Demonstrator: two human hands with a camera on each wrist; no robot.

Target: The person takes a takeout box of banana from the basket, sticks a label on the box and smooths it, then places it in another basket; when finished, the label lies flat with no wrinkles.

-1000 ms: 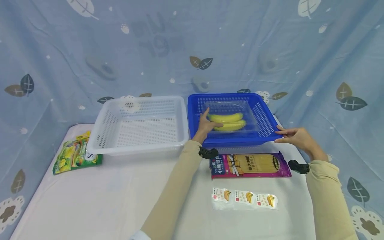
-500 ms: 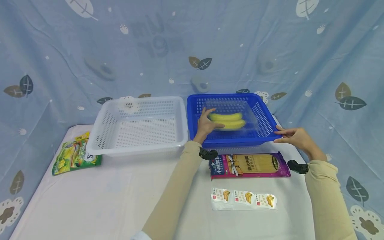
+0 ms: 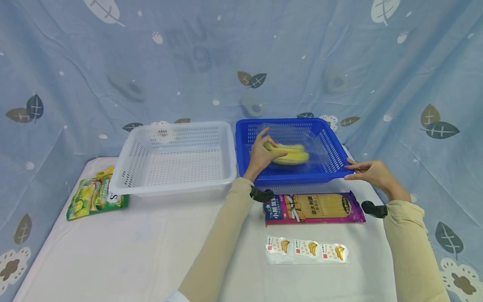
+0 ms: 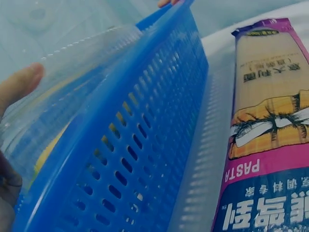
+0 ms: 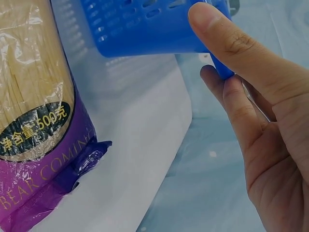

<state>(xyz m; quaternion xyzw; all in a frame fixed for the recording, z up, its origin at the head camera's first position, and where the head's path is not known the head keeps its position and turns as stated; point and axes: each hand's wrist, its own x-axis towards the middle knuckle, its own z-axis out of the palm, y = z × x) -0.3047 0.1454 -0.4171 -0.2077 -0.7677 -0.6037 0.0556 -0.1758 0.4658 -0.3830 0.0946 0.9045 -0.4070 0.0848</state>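
Note:
In the head view my left hand (image 3: 259, 156) reaches into the blue basket (image 3: 294, 179) and grips the left side of a clear plastic box (image 3: 317, 149). Yellow bananas (image 3: 294, 157) show through the plastic. The box is tilted, its left side higher. Only some fingers of that hand (image 4: 17, 87) appear in the left wrist view, beside the box. My right hand (image 3: 375, 174) pinches the blue basket's front right corner. In the right wrist view, the thumb lies on the outer wall, with fingers under the rim (image 5: 219, 65).
A white basket (image 3: 171, 188) stands left of the blue one. A green snack-like bag (image 3: 98, 195) lies partly behind its left corner. In front of the blue basket are a pasta packet (image 3: 315, 207) and a strip of banana stickers (image 3: 307, 251). A patterned curtain (image 3: 211, 63) hangs behind.
My left fingers have closed from a spread pose onto the clear box. Its left side has risen and tilted with the bananas. My right hand stays at the basket corner.

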